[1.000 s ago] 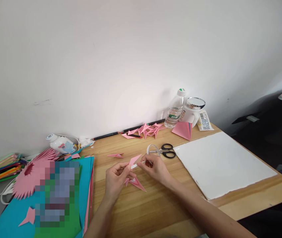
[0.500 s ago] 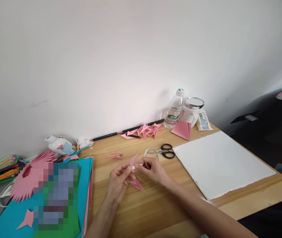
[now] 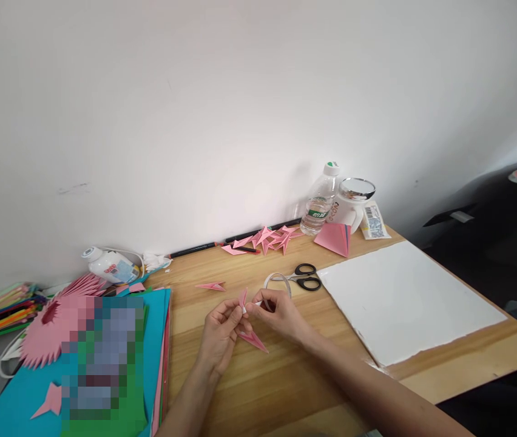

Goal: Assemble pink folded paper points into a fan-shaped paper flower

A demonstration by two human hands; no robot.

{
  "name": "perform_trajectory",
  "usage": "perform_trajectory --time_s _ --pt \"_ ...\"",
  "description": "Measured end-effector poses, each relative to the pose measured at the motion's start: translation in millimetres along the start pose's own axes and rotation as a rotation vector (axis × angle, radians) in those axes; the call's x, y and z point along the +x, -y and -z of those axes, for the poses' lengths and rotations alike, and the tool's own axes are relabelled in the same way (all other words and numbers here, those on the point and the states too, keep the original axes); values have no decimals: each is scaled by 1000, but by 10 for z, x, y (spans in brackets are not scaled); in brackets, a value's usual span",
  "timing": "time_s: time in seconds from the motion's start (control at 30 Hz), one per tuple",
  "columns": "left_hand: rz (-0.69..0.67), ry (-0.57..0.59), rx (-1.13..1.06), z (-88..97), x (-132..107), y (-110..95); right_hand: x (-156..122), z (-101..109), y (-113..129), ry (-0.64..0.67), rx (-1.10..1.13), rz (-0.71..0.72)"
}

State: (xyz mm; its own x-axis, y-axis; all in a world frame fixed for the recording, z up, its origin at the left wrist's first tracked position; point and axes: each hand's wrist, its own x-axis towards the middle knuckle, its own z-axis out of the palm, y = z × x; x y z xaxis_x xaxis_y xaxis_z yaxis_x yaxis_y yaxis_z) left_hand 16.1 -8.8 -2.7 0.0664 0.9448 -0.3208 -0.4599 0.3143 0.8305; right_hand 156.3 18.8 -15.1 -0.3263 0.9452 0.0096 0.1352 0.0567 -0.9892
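Upward pokes the folded pink paper [image 3: 243,297] from the left grip [image 3: 221,331].

Pink folded ppr [image 3: 243,298], tip up, prob. wht tape [image 3: 244,310]

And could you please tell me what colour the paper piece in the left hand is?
The paper piece is pink, as the head view shows.

The tape roll [image 3: 289,287] is left of the board [image 3: 413,306] (scissors [image 3: 299,278] between).
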Motion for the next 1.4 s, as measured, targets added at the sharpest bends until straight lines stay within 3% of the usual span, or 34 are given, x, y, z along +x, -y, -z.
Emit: perform_trajectory --time_s 0.27,0.5,0.6,0.77,0.97,1.1,1.27,1.4 --pt "-105 -88 108 1 10 76 -3 -15 -22 -35 -9 41" --pt "-132 -19 357 -4 -34 11 -8 35 -43 -117 -284 107" --pt "-130 -80 429 -19 -53 -27 -10 40 -62 -124 -358 125" --pt "-79 -188 349 -18 -46 -20 -5 57 -74 -38 -398 146" --pt "-64 -174 291 -3 -38 -8 -21 82 -43 -39 -586 184" --pt "-73 -151 276 0 -33 -4 -27 95 -9 54 -517 189" --pt "-69 -141 282 -28 -40 -24 -2 104 -28 39 -452 151" --pt "-80 -166 299 -50 -54 -44 13 110 -60 99 -358 135"
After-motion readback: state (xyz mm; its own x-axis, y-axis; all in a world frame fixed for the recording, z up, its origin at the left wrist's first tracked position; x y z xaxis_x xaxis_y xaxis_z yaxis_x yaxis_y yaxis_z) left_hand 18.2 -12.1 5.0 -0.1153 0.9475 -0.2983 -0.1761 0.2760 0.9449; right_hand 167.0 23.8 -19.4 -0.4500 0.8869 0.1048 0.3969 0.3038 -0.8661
